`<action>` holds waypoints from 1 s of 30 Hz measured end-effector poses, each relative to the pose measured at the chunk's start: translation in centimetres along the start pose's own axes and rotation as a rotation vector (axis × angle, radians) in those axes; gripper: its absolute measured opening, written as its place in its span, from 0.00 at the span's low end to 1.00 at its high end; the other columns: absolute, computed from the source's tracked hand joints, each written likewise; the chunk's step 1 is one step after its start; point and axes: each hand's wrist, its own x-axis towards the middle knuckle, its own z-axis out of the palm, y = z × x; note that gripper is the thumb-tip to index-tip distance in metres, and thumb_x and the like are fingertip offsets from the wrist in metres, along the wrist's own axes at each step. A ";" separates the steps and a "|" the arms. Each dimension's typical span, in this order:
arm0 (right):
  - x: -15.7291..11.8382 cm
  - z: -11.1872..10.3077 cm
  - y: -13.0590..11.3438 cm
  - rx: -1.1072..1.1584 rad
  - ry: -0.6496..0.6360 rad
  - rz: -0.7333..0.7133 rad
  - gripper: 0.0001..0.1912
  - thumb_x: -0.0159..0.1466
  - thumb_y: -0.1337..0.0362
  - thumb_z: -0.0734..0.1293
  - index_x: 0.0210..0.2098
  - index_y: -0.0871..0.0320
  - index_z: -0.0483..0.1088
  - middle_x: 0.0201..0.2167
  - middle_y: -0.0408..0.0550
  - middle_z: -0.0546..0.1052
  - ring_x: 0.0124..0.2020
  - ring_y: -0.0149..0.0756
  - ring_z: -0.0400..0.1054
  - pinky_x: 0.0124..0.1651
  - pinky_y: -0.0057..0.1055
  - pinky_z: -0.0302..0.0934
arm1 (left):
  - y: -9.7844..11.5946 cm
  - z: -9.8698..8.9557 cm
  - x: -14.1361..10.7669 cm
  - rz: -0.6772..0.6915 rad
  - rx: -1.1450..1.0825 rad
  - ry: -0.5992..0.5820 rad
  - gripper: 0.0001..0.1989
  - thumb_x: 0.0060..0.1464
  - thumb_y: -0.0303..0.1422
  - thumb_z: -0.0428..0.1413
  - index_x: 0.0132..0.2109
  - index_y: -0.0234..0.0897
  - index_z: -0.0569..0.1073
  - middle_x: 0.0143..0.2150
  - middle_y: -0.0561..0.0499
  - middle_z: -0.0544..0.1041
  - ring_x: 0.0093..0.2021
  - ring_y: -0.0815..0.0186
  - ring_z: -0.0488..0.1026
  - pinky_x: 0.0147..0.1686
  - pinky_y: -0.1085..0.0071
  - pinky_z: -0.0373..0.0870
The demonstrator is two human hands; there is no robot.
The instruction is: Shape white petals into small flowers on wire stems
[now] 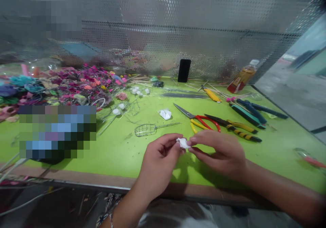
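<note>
A small crumpled piece of white material (182, 143) is pinched between the fingertips of my left hand (159, 163) and my right hand (219, 151), held a little above the green tabletop (158, 153). Both hands hover near the table's front edge. Just beyond them lies a small wire mesh frame on a stem (149, 130). Another crumpled white piece (165, 114) rests farther up the table. Red-and-yellow-handled scissors (201, 121) lie open beyond my right hand, and yellow-and-black-handled pliers (241, 131) lie to their right.
A heap of pink and teal artificial flowers (68, 87) covers the table's left side, partly hidden by a blurred patch. Teal-handled pliers (247, 114), a yellow cutter (212, 95), a black phone (184, 70) and a bottle (241, 77) stand near a perforated metal panel (163, 41).
</note>
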 end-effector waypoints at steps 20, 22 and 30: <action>-0.5 -1.0 -0.5 -0.088 -0.166 -0.017 0.11 0.74 0.71 0.71 0.54 0.56 0.79 0.40 0.50 0.88 0.38 0.36 0.84 0.41 0.30 0.79 | 0.4 -0.1 -0.5 -0.019 0.061 -0.056 0.04 0.56 0.33 0.72 0.38 0.38 0.91 0.31 0.48 0.88 0.33 0.65 0.83 0.38 0.73 0.81; -0.2 -1.2 -0.2 -0.111 -0.135 -0.003 0.09 0.73 0.72 0.71 0.50 0.55 0.80 0.37 0.48 0.87 0.36 0.36 0.83 0.40 0.30 0.78 | 0.2 -0.2 -0.4 -0.051 0.007 -0.074 0.07 0.58 0.36 0.71 0.41 0.38 0.91 0.33 0.47 0.88 0.35 0.64 0.83 0.41 0.72 0.82; -0.7 0.0 0.8 -0.118 -0.129 -0.110 0.19 0.76 0.69 0.69 0.65 0.54 0.76 0.48 0.54 0.83 0.47 0.42 0.77 0.50 0.42 0.75 | 0.0 0.1 0.0 -0.110 -0.196 -0.174 0.23 0.44 0.33 0.80 0.48 0.37 0.89 0.48 0.45 0.90 0.48 0.59 0.86 0.52 0.66 0.82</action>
